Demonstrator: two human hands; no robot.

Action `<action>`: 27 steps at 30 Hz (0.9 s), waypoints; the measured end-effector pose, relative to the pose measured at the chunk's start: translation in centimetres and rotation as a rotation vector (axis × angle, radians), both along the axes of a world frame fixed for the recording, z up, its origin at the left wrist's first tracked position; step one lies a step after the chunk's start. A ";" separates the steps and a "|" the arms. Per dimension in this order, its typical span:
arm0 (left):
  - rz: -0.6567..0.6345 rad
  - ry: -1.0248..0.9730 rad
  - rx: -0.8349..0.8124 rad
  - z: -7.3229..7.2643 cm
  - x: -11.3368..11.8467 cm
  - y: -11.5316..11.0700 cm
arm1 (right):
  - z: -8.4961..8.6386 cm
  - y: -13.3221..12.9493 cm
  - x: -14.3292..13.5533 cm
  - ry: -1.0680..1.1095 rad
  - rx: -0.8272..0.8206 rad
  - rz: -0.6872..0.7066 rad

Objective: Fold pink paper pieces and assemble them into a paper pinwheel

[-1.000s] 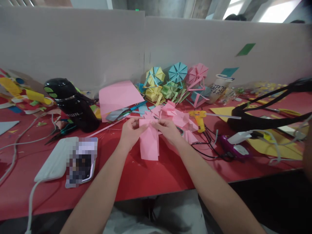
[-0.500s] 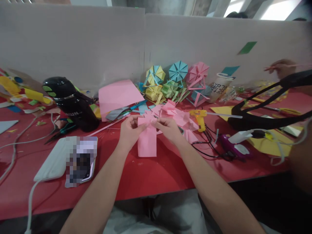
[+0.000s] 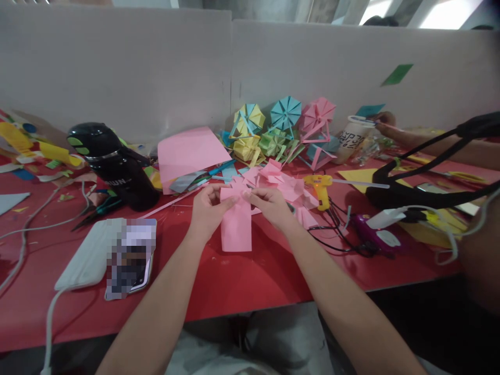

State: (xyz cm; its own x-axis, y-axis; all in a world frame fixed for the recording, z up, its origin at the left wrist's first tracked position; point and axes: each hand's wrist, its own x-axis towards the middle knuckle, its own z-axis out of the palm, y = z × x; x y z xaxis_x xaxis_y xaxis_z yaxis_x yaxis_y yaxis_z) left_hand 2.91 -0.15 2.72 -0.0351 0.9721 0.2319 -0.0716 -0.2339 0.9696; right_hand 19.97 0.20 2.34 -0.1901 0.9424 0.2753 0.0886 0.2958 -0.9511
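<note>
Between both hands hangs a strip of pink paper [image 3: 236, 229], its lower part flat and facing me. My left hand [image 3: 211, 208] pinches its upper left edge between thumb and fingers. At the upper right edge, my right hand [image 3: 269, 205] is closed on the same paper, thumb and fingertips together. Just behind the hands lies a heap of folded pink paper pieces [image 3: 275, 179]. To the right of that heap rests a yellow glue gun [image 3: 322, 191] with a clear stick in its back.
A black bottle [image 3: 117, 172], a white power bank [image 3: 91, 255] and a phone [image 3: 135, 265] are at left. Folded paper lanterns [image 3: 286, 113] stand by the partition. At right are a paper cup [image 3: 353, 138], a purple power strip [image 3: 375, 237] and another person's hand [image 3: 386, 122].
The other person's hand has moved left and down to the paper cup. My hands and the pink paper have barely moved.
</note>
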 end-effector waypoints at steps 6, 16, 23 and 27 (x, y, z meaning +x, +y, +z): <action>-0.004 -0.001 -0.008 0.0 0.0 0.0 | 0.0 0.0 0.1 -0.004 0.000 0.018; -0.018 -0.038 -0.058 0.3 0.1 -0.1 | -0.3 0.3 0.2 -0.008 0.004 0.029; 0.042 -0.059 -0.135 0.1 -0.4 0.5 | -0.4 0.4 0.4 -0.075 0.058 -0.034; 0.056 -0.045 -0.112 0.2 -0.6 0.5 | -0.2 0.5 0.3 -0.117 0.075 -0.037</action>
